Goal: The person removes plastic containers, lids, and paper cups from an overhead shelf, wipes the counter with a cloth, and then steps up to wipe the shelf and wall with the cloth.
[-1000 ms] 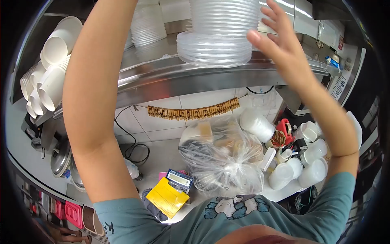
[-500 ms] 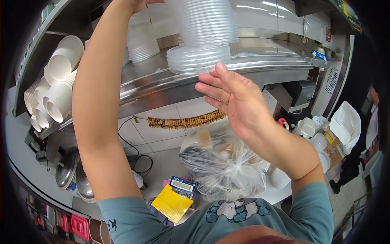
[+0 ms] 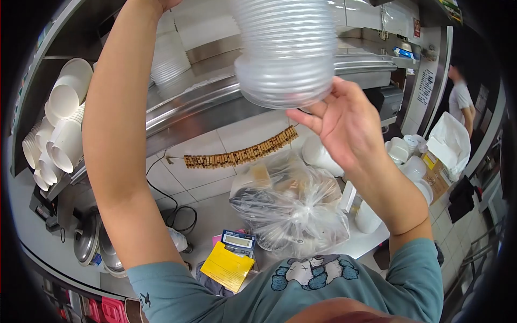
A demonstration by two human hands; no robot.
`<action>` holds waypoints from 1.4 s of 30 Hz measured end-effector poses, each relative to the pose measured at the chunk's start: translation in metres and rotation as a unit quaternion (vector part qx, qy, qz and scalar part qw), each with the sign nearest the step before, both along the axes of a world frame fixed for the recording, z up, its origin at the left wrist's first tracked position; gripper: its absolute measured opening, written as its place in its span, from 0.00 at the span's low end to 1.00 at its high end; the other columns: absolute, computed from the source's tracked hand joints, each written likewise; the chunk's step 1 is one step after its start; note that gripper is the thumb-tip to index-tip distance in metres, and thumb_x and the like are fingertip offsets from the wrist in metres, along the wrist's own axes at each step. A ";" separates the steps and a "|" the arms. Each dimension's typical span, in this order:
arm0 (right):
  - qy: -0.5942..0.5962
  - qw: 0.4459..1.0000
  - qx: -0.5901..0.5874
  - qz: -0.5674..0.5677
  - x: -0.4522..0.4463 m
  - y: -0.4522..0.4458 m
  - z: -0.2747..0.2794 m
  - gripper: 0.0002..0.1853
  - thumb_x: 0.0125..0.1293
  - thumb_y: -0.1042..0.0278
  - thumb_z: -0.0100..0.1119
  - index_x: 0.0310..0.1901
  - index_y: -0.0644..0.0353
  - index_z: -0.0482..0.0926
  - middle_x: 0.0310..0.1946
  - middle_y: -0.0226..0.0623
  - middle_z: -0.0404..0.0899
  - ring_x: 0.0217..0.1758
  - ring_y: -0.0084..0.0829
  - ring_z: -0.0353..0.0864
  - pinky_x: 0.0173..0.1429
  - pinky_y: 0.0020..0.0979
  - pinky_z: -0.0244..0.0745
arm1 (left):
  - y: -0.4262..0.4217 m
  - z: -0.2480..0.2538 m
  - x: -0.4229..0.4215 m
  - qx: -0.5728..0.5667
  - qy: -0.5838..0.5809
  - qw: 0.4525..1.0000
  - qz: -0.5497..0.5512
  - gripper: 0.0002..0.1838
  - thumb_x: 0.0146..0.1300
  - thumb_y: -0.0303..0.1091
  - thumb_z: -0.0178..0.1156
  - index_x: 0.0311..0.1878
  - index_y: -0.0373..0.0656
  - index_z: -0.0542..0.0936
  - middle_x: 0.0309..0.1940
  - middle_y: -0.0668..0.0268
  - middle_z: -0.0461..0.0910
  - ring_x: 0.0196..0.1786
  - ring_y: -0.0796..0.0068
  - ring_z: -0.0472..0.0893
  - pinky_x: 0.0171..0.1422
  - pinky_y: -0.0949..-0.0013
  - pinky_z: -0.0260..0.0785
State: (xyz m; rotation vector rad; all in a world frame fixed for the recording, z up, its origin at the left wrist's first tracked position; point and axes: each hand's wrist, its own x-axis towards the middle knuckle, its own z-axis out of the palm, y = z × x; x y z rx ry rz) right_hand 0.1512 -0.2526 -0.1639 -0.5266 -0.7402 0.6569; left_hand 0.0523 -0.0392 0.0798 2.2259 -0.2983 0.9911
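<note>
A tall stack of clear round plastic lids [image 3: 288, 59] runs up past the top edge of the view. Its lower end is in front of the steel shelf edge. My right hand [image 3: 344, 121] is at the bottom right of the stack, with fingers curled under and against the lowest lids. My left hand [image 3: 168, 4] lies almost wholly beyond the top edge, so its fingers and anything in them are hidden. Behind my left forearm, another nested stack of clear plastic pieces [image 3: 171, 64] stands on the steel shelf [image 3: 207, 99].
White paper cups [image 3: 67, 140] lie stacked on the left. Below are a string of wooden clips [image 3: 239, 154], a tied clear plastic bag [image 3: 296, 215], a calculator [image 3: 238, 242] and a yellow card [image 3: 227, 267]. White tubs [image 3: 370, 218] stand right; a person [image 3: 460, 99] is in the background.
The stack of lids has come off the shelf and looks closer and larger. My right hand has moved up and right and closed against its bottom. A person has appeared more fully at the right.
</note>
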 end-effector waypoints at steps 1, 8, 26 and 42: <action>-0.017 0.999 0.039 0.032 0.007 -0.008 0.000 0.19 0.79 0.61 0.42 0.56 0.68 0.74 0.54 0.45 0.83 0.60 0.42 0.83 0.63 0.49 0.82 | -0.007 -0.002 0.003 -0.001 0.002 1.000 -0.004 0.54 0.62 0.69 0.62 0.78 0.35 0.63 0.72 0.42 0.70 0.75 0.50 0.71 0.74 0.46 0.68; -0.011 0.993 0.111 0.043 0.044 -0.071 -0.016 0.25 0.79 0.60 0.33 0.63 0.72 0.71 0.60 0.51 0.82 0.62 0.46 0.83 0.64 0.52 0.81 | -0.112 -0.065 0.010 0.059 -0.076 0.993 -0.072 0.56 0.59 0.69 0.65 0.77 0.30 0.63 0.68 0.42 0.73 0.70 0.52 0.76 0.66 0.52 0.79; -0.003 0.936 -0.004 -0.352 0.122 -0.227 -0.080 0.30 0.80 0.45 0.47 0.69 0.63 0.67 0.66 0.45 0.77 0.69 0.38 0.79 0.72 0.43 0.77 | -0.197 -0.160 0.150 -0.015 -0.077 0.946 -0.316 0.47 0.62 0.62 0.68 0.73 0.37 0.68 0.65 0.53 0.76 0.67 0.64 0.78 0.67 0.60 0.76; -0.013 0.948 -0.097 -0.303 0.222 -0.276 -0.177 0.35 0.72 0.41 0.60 0.67 0.63 0.70 0.67 0.41 0.77 0.70 0.39 0.77 0.73 0.50 0.72 | -0.280 -0.243 0.221 0.149 -0.011 0.980 -0.134 0.41 0.59 0.64 0.68 0.68 0.46 0.74 0.61 0.54 0.70 0.65 0.56 0.72 0.67 0.53 0.71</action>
